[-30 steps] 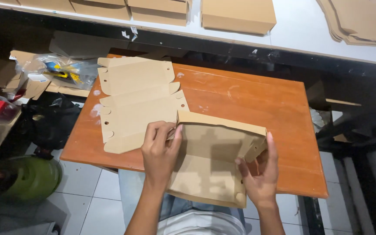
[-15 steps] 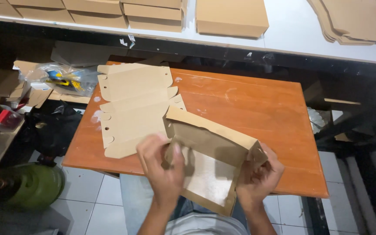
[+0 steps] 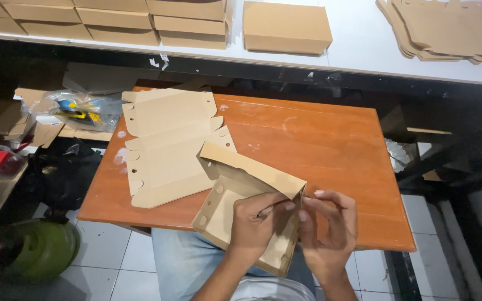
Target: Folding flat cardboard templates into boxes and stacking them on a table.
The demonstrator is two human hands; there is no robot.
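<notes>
brown cardboard box (image 3: pixel 235 206) half-folded (holes along edges), hands pinching corner.

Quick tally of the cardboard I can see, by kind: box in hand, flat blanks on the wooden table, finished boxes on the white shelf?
Half-folded box, gripped by left hand and right hand: 1
Flat blanks on the orange table: at least 2, overlapping
Finished boxes on the white shelf: 8 visible
Total: at least 11
</notes>
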